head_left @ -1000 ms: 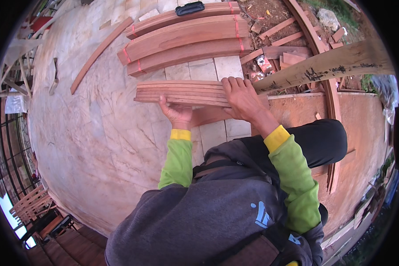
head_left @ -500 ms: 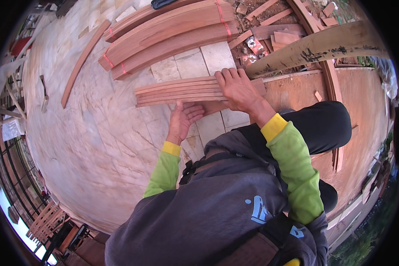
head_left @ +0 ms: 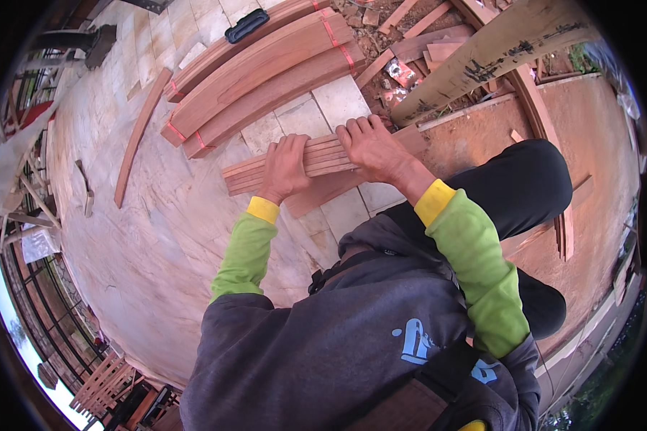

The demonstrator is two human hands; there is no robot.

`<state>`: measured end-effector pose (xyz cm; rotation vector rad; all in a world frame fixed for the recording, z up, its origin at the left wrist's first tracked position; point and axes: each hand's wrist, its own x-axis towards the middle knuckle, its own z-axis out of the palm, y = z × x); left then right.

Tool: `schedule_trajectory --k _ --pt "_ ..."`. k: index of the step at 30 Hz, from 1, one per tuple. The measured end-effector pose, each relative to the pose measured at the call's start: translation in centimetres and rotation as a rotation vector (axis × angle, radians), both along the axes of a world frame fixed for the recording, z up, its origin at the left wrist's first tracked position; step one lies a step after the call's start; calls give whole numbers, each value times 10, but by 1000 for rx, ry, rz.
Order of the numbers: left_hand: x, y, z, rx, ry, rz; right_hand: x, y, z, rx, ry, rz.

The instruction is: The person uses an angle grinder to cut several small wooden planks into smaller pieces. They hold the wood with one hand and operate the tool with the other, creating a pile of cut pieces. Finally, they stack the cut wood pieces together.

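Observation:
A stack of thin reddish-brown wooden strips [head_left: 324,156] lies across in front of me, its long edges lined up together. My left hand [head_left: 286,167] is closed over the stack left of its middle, fingers curled over the far edge. Further right, my right hand [head_left: 376,152] grips the same stack from above, knuckles over its far side. Beneath the strips, a wider wooden board [head_left: 314,197] shows at the near side, set at a slight angle to them. The palms and thumbs are mostly hidden.
Beyond the stack lie bundled planks [head_left: 255,80] tied with red straps, a dark tray-like object [head_left: 246,26] on them. A single plank [head_left: 142,136] lies left, near a hammer-like tool [head_left: 85,188]. A thick pole [head_left: 496,57] slants at right over wood scraps and a rusty-brown sheet [head_left: 597,136].
My left hand has gone from lying open under the near edge to gripping the top of the stack. The strips are tilted a little; my right hand has stayed on them.

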<state>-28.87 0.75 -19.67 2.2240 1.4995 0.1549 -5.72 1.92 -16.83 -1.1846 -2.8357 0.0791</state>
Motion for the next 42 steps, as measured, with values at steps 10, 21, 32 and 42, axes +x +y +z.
schedule_trajectory --k 10,21,32,42 --pt "-11 5 5 107 81 164 44 15 71 36 641 -331" --pt "-24 1 -36 89 159 162 154 -33 144 45 1040 -623" --pt "-14 1 -29 84 253 138 175 -46 143 11 1152 -693" --pt "-16 4 -40 33 193 113 173 -53 144 68 1047 -724"
